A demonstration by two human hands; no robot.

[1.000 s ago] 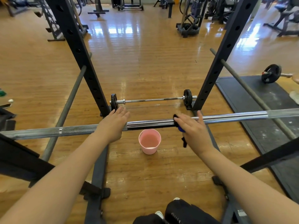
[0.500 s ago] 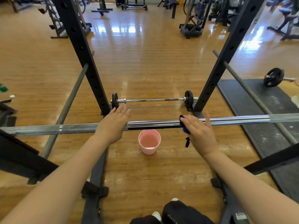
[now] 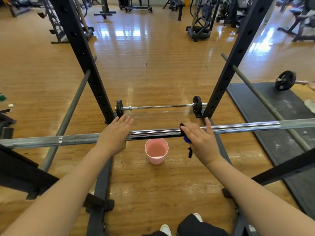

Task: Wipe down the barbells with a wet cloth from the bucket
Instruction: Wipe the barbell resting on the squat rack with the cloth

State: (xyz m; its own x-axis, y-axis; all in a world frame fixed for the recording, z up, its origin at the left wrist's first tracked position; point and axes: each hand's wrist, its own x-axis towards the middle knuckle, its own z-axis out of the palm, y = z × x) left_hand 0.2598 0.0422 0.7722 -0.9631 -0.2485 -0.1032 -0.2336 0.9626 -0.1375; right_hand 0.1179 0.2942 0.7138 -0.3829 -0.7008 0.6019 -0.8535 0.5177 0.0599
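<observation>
A long chrome barbell lies across the rack at waist height, spanning the whole view. My left hand rests flat on it left of centre, fingers straight. My right hand presses a dark blue cloth against the bar right of centre, fingers extended and thumb pointing up. A strip of the cloth hangs below the bar. A pink bucket stands on the floor under the bar, between my hands. A short barbell with small plates lies on the floor behind it.
Black rack uprights rise at left and right, with grey safety bars running back along each side. A black mat at the right holds another plated barbell. Gym machines stand far back on the wooden floor.
My right hand slid the cloth rightward along the bar, then back a little to the left. My left hand stayed where it was.
</observation>
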